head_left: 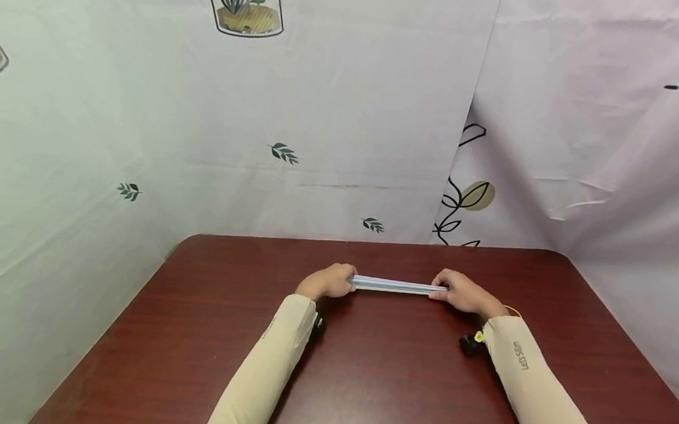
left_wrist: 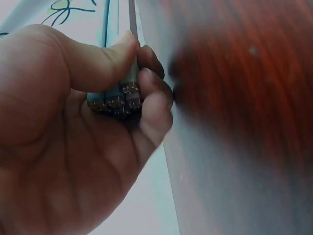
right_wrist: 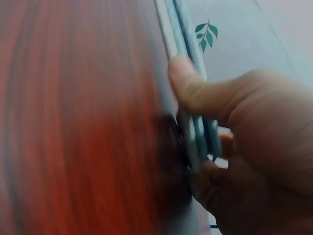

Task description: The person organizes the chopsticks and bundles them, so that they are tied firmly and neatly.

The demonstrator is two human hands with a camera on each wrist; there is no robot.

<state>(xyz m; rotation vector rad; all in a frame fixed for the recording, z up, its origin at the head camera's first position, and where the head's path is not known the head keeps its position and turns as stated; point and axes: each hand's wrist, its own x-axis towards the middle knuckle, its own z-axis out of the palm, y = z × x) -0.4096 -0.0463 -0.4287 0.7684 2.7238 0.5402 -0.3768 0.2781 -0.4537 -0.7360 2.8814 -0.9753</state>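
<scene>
Table (head_left: 399,374), sticks (head_left: 393,285), speckled ends (left_wrist: 115,103) left-wrist only

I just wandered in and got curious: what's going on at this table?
A person is holding a bundle of thin, whitish and blue-green sticks by its two ends. The left hand grips one end and the right hand grips the other. The bundle stretches between them over the far part of a red-brown table; I can't tell whether it touches the top. Behind hangs a pale printed cloth.
</scene>
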